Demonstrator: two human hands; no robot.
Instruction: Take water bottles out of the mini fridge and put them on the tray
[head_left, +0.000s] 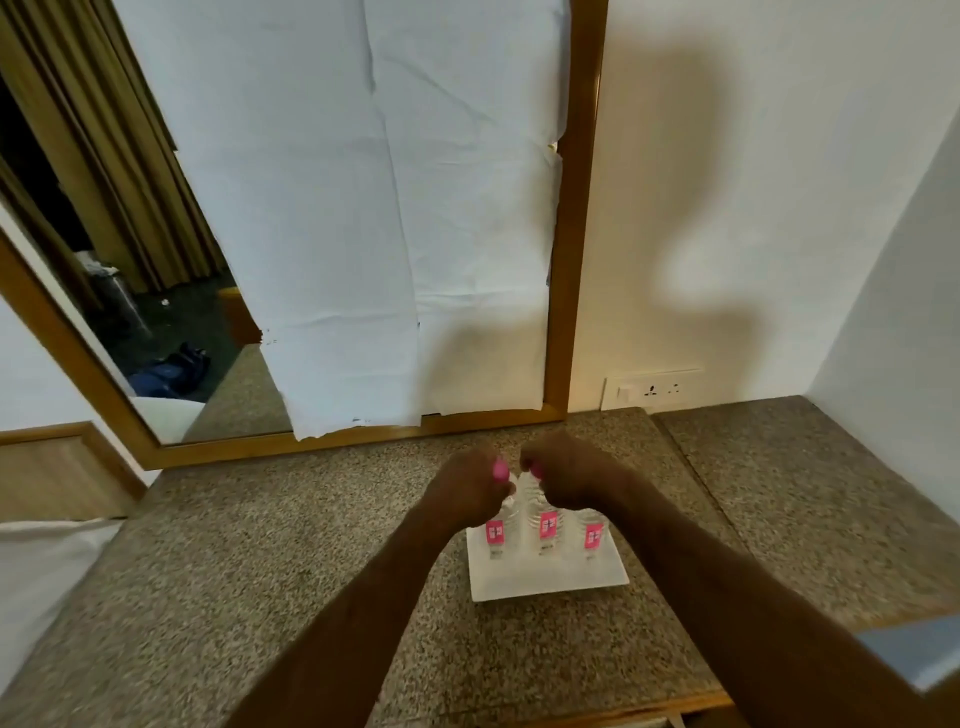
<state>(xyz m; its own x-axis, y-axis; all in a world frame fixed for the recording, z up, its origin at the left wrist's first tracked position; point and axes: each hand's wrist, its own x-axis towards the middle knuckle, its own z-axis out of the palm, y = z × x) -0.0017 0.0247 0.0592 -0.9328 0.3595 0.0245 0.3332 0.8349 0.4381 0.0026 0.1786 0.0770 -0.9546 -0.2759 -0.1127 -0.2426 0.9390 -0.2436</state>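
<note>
standing upright in a row on the white tray (545, 584): three clear water bottles, each with a pink label. left bottle (495, 534), middle bottle (546, 525), right bottle (592, 535), close beside one another toward the tray's far edge. tray rested on the speckled stone counter (291, 561), near its front half, to the right of centre.

reached forward from the bottom of the view, both bare forearms, meeting over the bottles. left hand (465, 486) curled into a closed fist around the top of the left bottle, a pink cap showing at the fingers. right hand (569, 480) likewise closed, knuckles up, wrapped over a bottle top with a sliver of pink cap at the thumb side; could not tell for certain whether that was the middle or the right bottle, since the hand hid both necks. fists nearly touching each other above the row.

behind the counter, leaned against the wall: a wood-framed mirror (571, 260), mostly covered by white sheets of paper (337, 208). beside it on the wall, low down, a white switch and socket plate (652, 389). mini fridge not in view.
</note>
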